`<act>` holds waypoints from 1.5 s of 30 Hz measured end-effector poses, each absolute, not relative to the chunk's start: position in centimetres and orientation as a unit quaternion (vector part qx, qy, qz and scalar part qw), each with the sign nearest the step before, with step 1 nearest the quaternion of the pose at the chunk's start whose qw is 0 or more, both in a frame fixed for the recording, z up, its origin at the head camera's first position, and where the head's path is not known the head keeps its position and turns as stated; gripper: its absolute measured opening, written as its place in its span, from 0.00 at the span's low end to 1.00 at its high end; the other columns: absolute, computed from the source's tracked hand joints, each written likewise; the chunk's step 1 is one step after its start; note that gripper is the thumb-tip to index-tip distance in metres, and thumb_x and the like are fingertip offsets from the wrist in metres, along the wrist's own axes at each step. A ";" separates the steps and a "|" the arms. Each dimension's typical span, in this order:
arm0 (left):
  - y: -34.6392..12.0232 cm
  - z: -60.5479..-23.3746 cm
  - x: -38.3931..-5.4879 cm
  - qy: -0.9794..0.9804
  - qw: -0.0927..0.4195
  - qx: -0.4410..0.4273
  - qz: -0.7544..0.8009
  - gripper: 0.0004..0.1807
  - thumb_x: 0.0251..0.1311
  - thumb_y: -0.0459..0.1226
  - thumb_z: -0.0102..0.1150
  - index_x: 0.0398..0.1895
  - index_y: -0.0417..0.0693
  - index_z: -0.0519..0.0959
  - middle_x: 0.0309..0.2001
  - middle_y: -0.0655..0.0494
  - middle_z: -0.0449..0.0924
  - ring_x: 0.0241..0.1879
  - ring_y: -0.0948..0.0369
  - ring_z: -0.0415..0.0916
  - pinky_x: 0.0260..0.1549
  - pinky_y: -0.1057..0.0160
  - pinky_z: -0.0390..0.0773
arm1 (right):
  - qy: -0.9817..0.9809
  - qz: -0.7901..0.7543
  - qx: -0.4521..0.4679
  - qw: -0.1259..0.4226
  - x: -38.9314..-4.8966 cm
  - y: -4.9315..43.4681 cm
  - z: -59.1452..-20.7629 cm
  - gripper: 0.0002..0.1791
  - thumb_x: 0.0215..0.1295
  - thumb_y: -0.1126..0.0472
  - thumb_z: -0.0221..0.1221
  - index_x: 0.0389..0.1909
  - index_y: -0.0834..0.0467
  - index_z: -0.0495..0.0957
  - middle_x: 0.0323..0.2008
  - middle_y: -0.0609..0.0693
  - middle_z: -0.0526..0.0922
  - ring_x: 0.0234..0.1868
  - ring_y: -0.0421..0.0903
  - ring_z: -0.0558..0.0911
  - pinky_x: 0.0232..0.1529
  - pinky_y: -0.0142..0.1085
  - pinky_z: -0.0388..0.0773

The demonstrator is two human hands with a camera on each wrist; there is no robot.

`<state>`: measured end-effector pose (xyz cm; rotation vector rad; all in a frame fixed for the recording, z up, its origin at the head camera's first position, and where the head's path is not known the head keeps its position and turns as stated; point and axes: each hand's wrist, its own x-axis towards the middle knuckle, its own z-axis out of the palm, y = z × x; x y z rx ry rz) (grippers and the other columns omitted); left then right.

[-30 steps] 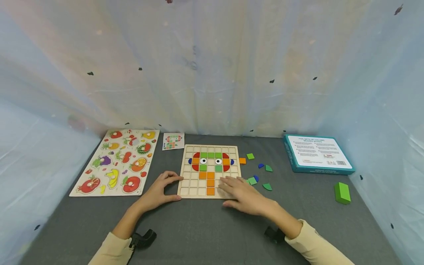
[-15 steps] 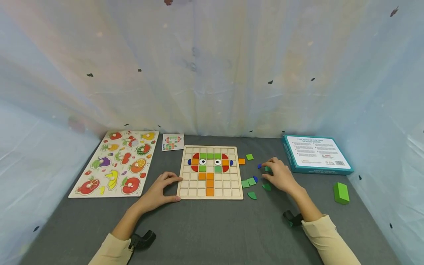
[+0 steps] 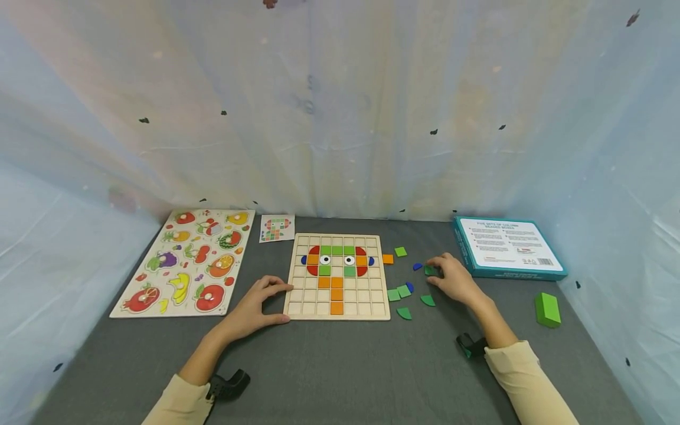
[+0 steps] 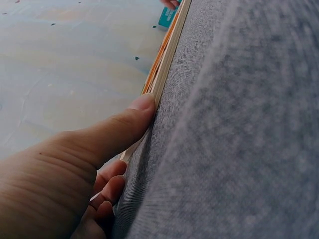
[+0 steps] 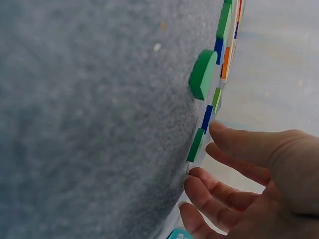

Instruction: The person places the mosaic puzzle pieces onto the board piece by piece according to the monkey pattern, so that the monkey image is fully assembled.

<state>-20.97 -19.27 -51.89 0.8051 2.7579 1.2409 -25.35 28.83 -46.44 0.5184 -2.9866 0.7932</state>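
Observation:
A square wooden grid board [image 3: 366, 307] lies flat, with red, green, orange and blue tiles and two eye tiles set in it. My left hand [image 3: 254, 308] touches its left edge and near corner. In the left wrist view, the thumb [image 4: 142, 107] presses on the board's edge [image 4: 167, 62]. Right of the board, my right hand [image 3: 455, 280] reaches over a dark green quarter-circle tile [image 3: 429, 271]. Its thumb and fingers stand apart in the right wrist view, near that green tile [image 5: 196, 145] and a blue half-circle tile [image 5: 207, 118].
Several loose tiles lie right of the board, including an orange square [image 3: 388, 259] and a green quarter-circle [image 3: 404, 313]. A pattern card [image 3: 277, 228] and fruit board [image 3: 183, 260] lie left. A teal box [image 3: 512, 248] and green block [image 3: 548, 310] lie right.
From the board's lower right, my right hand has moved right to the loose tiles, then slightly from the blue half-circle to the dark green tile. My left hand stays at the board.

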 end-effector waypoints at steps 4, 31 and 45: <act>-19.3 -51.7 -21.0 0.882 0.007 0.259 0.395 0.35 0.52 0.51 0.75 0.64 0.52 0.77 0.58 0.56 0.68 0.58 0.55 0.64 0.57 0.42 0.66 | -0.957 0.237 0.167 0.014 -26.2 28.2 -46.4 0.18 0.62 0.67 0.66 0.52 0.71 0.80 0.43 0.64 0.77 0.41 0.57 0.76 0.41 0.51 0.74; -19.2 -51.8 -20.8 0.881 0.004 0.251 0.400 0.36 0.51 0.49 0.76 0.64 0.52 0.77 0.58 0.55 0.68 0.58 0.54 0.64 0.58 0.42 0.65 | -0.859 0.400 0.295 -0.125 -26.1 21.3 -45.3 0.04 0.62 0.72 0.65 0.37 0.65 0.80 0.30 0.52 0.80 0.28 0.52 0.80 0.32 0.42 0.79; -19.1 -51.9 -20.9 0.883 -0.006 0.256 0.393 0.34 0.53 0.49 0.75 0.64 0.51 0.78 0.57 0.55 0.69 0.57 0.53 0.65 0.56 0.41 0.66 | -0.861 0.384 0.318 -0.099 -25.8 8.7 -46.2 0.04 0.60 0.71 0.67 0.36 0.63 0.85 0.31 0.51 0.84 0.31 0.43 0.79 0.35 0.33 0.76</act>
